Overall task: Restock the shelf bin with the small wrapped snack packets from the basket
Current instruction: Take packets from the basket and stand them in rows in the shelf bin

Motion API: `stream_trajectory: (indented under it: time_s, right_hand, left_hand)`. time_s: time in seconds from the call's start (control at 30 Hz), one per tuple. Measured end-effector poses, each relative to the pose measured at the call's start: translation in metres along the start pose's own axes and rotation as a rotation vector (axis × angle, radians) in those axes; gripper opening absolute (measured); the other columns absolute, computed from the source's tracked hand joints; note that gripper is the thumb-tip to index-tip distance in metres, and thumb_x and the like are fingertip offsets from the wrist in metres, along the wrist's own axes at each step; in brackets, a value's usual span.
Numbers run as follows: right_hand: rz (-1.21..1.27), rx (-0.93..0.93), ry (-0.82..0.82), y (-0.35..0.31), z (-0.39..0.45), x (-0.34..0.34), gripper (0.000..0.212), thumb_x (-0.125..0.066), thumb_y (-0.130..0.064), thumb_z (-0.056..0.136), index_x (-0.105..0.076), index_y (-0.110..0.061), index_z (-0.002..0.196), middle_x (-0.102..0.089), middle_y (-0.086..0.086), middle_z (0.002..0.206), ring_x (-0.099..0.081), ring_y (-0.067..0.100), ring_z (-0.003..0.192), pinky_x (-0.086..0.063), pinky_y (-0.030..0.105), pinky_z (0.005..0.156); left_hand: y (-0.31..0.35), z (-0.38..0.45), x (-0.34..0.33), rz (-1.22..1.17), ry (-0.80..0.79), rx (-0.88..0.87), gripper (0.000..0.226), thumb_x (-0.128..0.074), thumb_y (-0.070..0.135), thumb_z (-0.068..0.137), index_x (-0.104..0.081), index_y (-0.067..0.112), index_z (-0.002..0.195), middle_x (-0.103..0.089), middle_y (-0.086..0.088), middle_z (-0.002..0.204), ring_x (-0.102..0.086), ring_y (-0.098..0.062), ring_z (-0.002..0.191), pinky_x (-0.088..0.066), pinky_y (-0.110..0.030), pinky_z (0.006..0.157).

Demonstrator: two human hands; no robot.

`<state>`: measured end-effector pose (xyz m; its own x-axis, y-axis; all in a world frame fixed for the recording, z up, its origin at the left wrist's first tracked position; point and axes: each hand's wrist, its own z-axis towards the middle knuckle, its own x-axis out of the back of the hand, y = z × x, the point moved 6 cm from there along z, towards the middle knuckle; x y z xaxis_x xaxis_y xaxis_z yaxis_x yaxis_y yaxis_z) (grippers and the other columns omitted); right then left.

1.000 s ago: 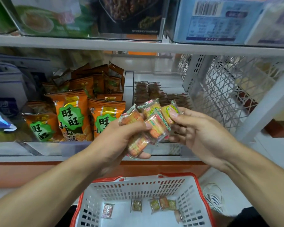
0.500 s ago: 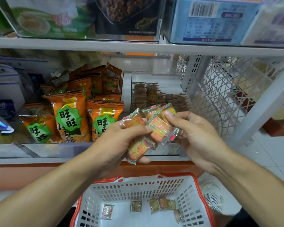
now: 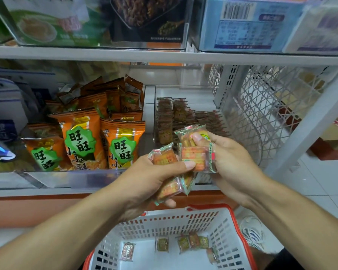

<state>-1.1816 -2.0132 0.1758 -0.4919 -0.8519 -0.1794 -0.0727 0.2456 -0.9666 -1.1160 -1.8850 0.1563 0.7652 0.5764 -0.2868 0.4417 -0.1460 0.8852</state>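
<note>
My left hand [image 3: 144,182] grips several small clear-wrapped orange snack packets [image 3: 163,157], fanned above and below its fingers. My right hand [image 3: 232,162] pinches two more of the packets [image 3: 193,158], one over the other, touching the left hand's bunch. Both hands hover in front of the clear shelf bin [image 3: 183,90], where rows of small brown packets [image 3: 165,121] lie flat. Below, the white basket with a red rim [image 3: 235,227] holds several loose packets [image 3: 192,241] on its floor.
Orange snack bags [image 3: 80,139] stand in the bin to the left. A white wire mesh panel [image 3: 261,114] closes the shelf's right side. The shelf above carries boxed goods [image 3: 242,24]. A shoe [image 3: 252,234] shows on the tiled floor beside the basket.
My right hand has drawn two packets out of the left hand's bunch and turned them flatter. Both hands have shifted slightly down and to the left.
</note>
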Motion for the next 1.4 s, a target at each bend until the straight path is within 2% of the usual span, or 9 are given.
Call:
stream_trajectory:
  time_s: [0.2,0.37,0.57,0.7,0.83,1.0,1.17,1.3,1.4]
  right_hand:
    - [0.493,0.048,0.270,-0.026,0.007,0.032,0.013,-0.055,-0.006,0.096,-0.065,-0.006,0.104,-0.071,0.007,0.097,-0.066,0.015,0.084,-0.054,0.025,0.074]
    - [0.626,-0.202,-0.061,-0.016,-0.011,0.007,0.030,-0.062,-0.015,0.087,-0.067,-0.002,0.113,-0.068,0.023,0.120,-0.064,0.037,0.117,-0.059,0.050,0.088]
    - [0.568,-0.258,-0.323,-0.005,-0.021,-0.017,0.037,-0.053,-0.030,0.100,-0.059,-0.011,0.131,-0.061,0.020,0.136,-0.058,0.037,0.127,-0.046,0.057,0.106]
    - [0.487,-0.273,-0.243,-0.001,-0.017,-0.007,0.026,-0.057,-0.036,0.095,-0.062,-0.026,0.119,-0.068,0.012,0.129,-0.066,0.028,0.117,-0.052,0.050,0.100]
    - [0.453,-0.362,-0.199,0.003,-0.016,0.001,0.039,-0.064,-0.038,0.089,-0.063,-0.022,0.124,-0.071,0.016,0.121,-0.072,0.031,0.103,-0.060,0.044,0.081]
    - [0.397,-0.387,-0.180,0.000,-0.012,0.009,0.031,-0.061,-0.030,0.095,-0.063,-0.021,0.124,-0.069,0.016,0.125,-0.066,0.036,0.117,-0.060,0.044,0.085]
    - [0.386,-0.302,-0.107,-0.002,-0.008,0.014,0.020,-0.067,-0.025,0.087,-0.075,-0.018,0.105,-0.071,0.015,0.121,-0.071,0.031,0.108,-0.061,0.042,0.081]
    - [0.436,-0.272,-0.151,-0.010,-0.009,0.009,0.013,-0.068,-0.027,0.086,-0.079,-0.021,0.088,-0.072,0.014,0.120,-0.072,0.027,0.102,-0.060,0.037,0.072]
    - [0.432,-0.271,-0.240,-0.012,-0.011,0.002,0.018,-0.064,-0.027,0.090,-0.077,-0.017,0.098,-0.069,0.016,0.120,-0.065,0.024,0.101,-0.060,0.031,0.070]
  left_hand:
    - [0.028,-0.012,0.022,0.280,0.400,-0.522,0.018,-0.085,0.024,0.080,-0.068,0.019,0.083,-0.071,-0.006,0.069,-0.063,-0.016,0.048,-0.053,-0.028,0.043]
    - [0.067,-0.037,0.025,1.058,0.630,-1.041,0.020,-0.084,0.016,0.077,-0.074,0.014,0.095,-0.065,0.000,0.108,-0.063,-0.011,0.094,-0.053,-0.021,0.079]
    - [0.070,-0.040,-0.001,1.443,0.518,-1.168,0.024,-0.066,0.025,0.089,-0.074,0.004,0.098,-0.067,-0.013,0.115,-0.070,-0.030,0.084,-0.057,-0.043,0.052]
    - [0.067,-0.039,-0.007,1.449,0.460,-1.151,0.024,-0.063,0.024,0.089,-0.075,0.005,0.099,-0.067,-0.013,0.116,-0.069,-0.031,0.087,-0.056,-0.043,0.049]
    - [0.062,-0.035,-0.007,1.501,0.359,-1.129,0.032,-0.089,0.001,0.073,-0.075,0.009,0.100,-0.066,-0.012,0.118,-0.069,-0.030,0.087,-0.057,-0.041,0.051]
    - [0.056,-0.031,-0.003,1.434,0.346,-1.121,0.041,-0.094,0.004,0.067,-0.075,0.013,0.102,-0.063,-0.006,0.120,-0.068,-0.024,0.092,-0.059,-0.041,0.059]
    - [0.056,-0.025,0.011,0.916,0.491,-0.967,0.022,-0.084,0.038,0.075,-0.076,0.022,0.088,-0.065,0.005,0.104,-0.065,-0.003,0.093,-0.052,-0.012,0.073]
    - [0.041,-0.011,0.020,0.354,0.460,-0.586,0.030,-0.080,0.047,0.074,-0.074,0.018,0.078,-0.062,-0.010,0.062,-0.058,-0.017,0.044,-0.053,-0.028,0.042]
    - [0.030,-0.003,0.019,0.226,0.372,-0.368,0.036,-0.077,0.050,0.077,-0.076,0.014,0.084,-0.053,-0.006,0.050,-0.053,-0.015,0.041,-0.051,-0.026,0.042]
